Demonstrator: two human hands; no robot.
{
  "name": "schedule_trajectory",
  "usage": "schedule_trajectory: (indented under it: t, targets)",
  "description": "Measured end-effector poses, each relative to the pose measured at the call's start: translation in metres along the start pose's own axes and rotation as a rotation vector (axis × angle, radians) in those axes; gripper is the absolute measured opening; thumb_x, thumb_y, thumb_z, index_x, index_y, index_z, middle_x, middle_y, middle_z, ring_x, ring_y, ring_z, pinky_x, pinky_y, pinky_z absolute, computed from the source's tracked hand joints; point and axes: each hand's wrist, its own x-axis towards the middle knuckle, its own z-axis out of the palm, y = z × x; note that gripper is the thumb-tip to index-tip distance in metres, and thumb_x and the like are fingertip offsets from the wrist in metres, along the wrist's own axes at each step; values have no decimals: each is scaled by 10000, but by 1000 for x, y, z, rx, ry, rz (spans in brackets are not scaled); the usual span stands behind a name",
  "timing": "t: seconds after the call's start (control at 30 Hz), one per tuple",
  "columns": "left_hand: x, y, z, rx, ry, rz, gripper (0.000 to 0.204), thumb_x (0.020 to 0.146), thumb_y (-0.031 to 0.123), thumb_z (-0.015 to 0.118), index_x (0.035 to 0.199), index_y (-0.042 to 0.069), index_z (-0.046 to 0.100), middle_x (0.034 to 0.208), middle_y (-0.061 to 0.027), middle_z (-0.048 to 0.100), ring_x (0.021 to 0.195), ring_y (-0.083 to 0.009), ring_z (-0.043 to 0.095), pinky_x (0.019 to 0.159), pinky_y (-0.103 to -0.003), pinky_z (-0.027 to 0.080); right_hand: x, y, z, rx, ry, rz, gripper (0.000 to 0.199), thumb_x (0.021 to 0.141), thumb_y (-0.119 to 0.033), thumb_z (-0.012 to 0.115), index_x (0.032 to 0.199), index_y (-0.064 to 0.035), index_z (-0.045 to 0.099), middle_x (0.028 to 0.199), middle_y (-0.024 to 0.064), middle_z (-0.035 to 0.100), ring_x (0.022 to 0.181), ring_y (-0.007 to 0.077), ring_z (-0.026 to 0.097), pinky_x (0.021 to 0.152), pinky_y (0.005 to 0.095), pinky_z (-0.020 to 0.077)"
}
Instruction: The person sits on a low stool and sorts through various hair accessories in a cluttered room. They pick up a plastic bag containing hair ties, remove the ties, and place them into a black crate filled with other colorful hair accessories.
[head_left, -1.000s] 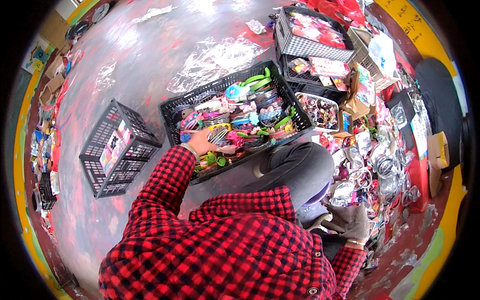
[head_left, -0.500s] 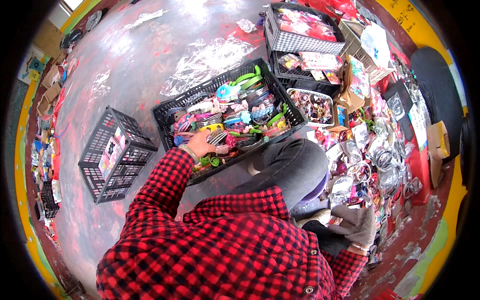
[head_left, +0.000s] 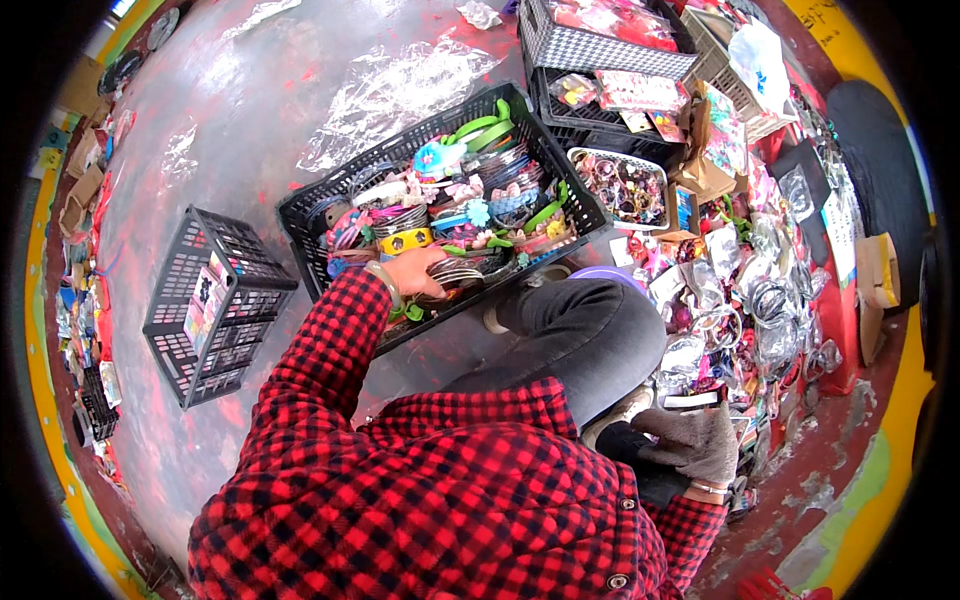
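Note:
My left hand (head_left: 415, 275) is inside a black plastic crate (head_left: 318, 272) full of hair accessories, at the near side. Its thumb and fingers close round a bunch of dark, thin headbands (head_left: 458, 273). Just beyond the knuckles lies a wide yellow headband (head_left: 405, 241). Green headbands (head_left: 482, 130) and a blue flower piece (head_left: 438, 157) fill the far part. Down at the right, a grey-brown fuzzy cloth (head_left: 690, 442) covers my right hand beside my leg. Only the wrist with a pale band shows there, and the fingers are hidden.
A smaller black crate (head_left: 225, 300) stands on the left. Stacked crates (head_left: 610, 45) with packaged goods rise at the far right, near a white basket (head_left: 622, 185) of small items. Loose plastic-wrapped accessories (head_left: 760, 310) cover the right side. Clear plastic film (head_left: 395, 95) lies beyond the crate.
My left hand has shifted slightly nearer and to the right within the crate with the dark headbands. More of the yellow headband shows. The whole view has shifted a little; my right hand stays under the cloth.

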Motion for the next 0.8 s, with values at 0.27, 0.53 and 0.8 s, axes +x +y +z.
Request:
schedule_trajectory:
  t: [0.27,0.53,0.8]
  targets:
    - [43,-33,14,-466,-109,-248,338,660,76,674,980,30,577,847,-39,597,777,-128,547,663,-260,436,13,29,22,-141,132,5,468,631,-479,672,1016,-226,591,864,1,611,782,225,560,682,346,449]
    - [48,-1,5,-275,100,-228,269,708,129,675,949,44,591,750,-19,584,603,-96,493,482,-245,369,31,16,17,-329,-89,-33,436,651,-459,663,1016,-229,601,858,-11,604,747,207,566,667,341,444]
    - [7,1,-8,-275,87,-198,376,700,159,702,1004,-13,564,872,-70,583,800,-140,524,714,-289,425,18,32,28,-486,-4,-18,416,681,-461,635,1022,-227,597,884,-38,610,702,198,576,663,346,429]
